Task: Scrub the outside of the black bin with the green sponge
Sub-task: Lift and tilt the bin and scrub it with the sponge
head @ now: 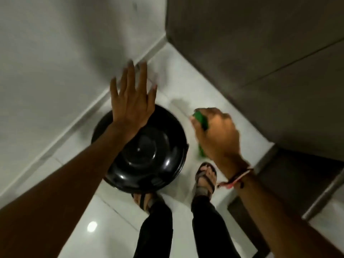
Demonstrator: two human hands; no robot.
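The black bin (pixel 147 155) stands on the white tiled floor, seen from straight above, with its round glossy lid on. My left hand (pixel 131 101) hovers over the bin's far left rim, palm down, fingers spread, holding nothing. My right hand (pixel 216 135) is to the right of the bin, closed around the green sponge (pixel 202 119); green shows above and below my fingers. The sponge is apart from the bin. The bin's side wall is hidden under the lid.
A white wall (pixel 55 62) with a skirting runs close behind the bin on the left. Grey cabinet fronts (pixel 260 62) close off the right side. My feet in sandals (pixel 205 179) stand just in front of the bin on the tiles.
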